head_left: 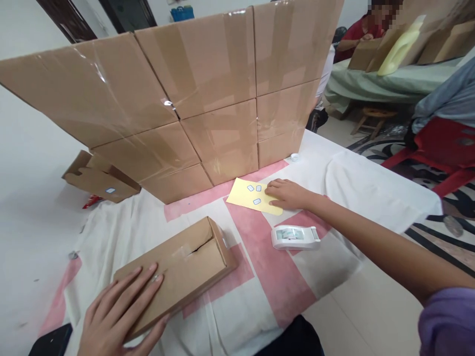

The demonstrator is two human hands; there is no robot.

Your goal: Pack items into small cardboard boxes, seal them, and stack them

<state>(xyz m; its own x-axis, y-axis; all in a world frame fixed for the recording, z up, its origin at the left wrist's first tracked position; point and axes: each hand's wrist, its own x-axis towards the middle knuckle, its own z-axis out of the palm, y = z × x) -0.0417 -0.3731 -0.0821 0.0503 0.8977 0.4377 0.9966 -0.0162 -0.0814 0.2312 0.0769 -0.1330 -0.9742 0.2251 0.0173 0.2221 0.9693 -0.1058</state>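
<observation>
A long closed cardboard box [181, 267] lies at an angle on the cloth in front of me. My left hand [122, 306] rests across its near left end, fingers spread on the top and thumb along the near side. Beyond the box lies a yellow sheet [239, 195] bearing a few small white stickers with blue borders [257, 201]. My right hand [287, 194] reaches onto the sheet's right part, its bent fingertips touching the paper with the thumb a little apart. A white tape dispenser [295, 237] sits just below the right hand, untouched.
A tall wall of taped cardboard boxes [218, 64] stands along the table's back. An opened carton [104, 180] is at left, a dark phone [52, 341] at the lower left. To the right are a red chair [445, 148] and another table with a person [359, 34] behind it.
</observation>
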